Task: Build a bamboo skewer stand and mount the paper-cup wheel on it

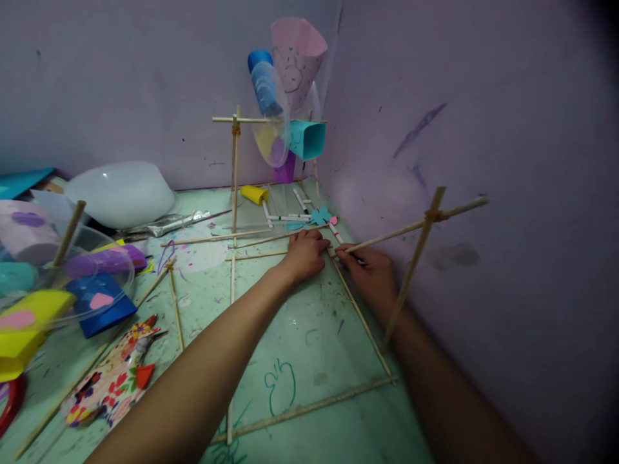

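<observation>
My left hand (308, 253) is closed, its fingers curled down at the far corner of a flat rectangle of thin wooden sticks (360, 312) on the green surface. Close on its right, my right hand (370, 270) pinches the near end of a slanting wooden stick (411, 227). That stick rises to the right, where an orange rubber band (436, 216) binds it to an upright stick (416, 270). My fingers hide the joint between the sticks. Just beyond my hands lie white markers (294, 217) and a blue flower cutout (320, 215).
At the back corner, a stick frame (235, 174) carries a clear disc with paper cups (298, 64). A similar disc with paper cups (104, 299) stands left, near a floral piece (118, 380) and a white rounded object (120, 193). A purple wall (507, 129) rises close on the right.
</observation>
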The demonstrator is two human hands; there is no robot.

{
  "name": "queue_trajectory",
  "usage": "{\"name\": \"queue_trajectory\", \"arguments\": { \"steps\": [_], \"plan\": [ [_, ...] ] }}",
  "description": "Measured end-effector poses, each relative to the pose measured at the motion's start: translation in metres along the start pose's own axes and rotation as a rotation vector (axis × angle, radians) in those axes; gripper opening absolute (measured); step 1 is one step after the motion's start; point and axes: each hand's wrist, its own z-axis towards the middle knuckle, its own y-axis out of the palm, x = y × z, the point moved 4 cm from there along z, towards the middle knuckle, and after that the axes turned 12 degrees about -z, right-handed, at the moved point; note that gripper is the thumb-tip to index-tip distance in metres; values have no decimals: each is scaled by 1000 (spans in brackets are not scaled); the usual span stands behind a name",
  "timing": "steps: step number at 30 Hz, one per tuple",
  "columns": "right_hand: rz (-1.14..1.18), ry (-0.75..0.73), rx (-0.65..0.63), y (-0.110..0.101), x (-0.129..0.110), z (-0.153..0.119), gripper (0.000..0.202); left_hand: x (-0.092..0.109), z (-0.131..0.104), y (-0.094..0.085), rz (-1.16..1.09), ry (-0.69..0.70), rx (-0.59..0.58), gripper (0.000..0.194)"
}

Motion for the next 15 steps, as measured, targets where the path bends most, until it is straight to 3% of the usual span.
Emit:
{"name": "queue_trajectory", "arguments": {
  "steps": [15],
  "plan": [
    [-53, -40, 1, -2, -5, 2, 16, -2, 2, 0, 24, 24, 9, 42]
  ]
}}
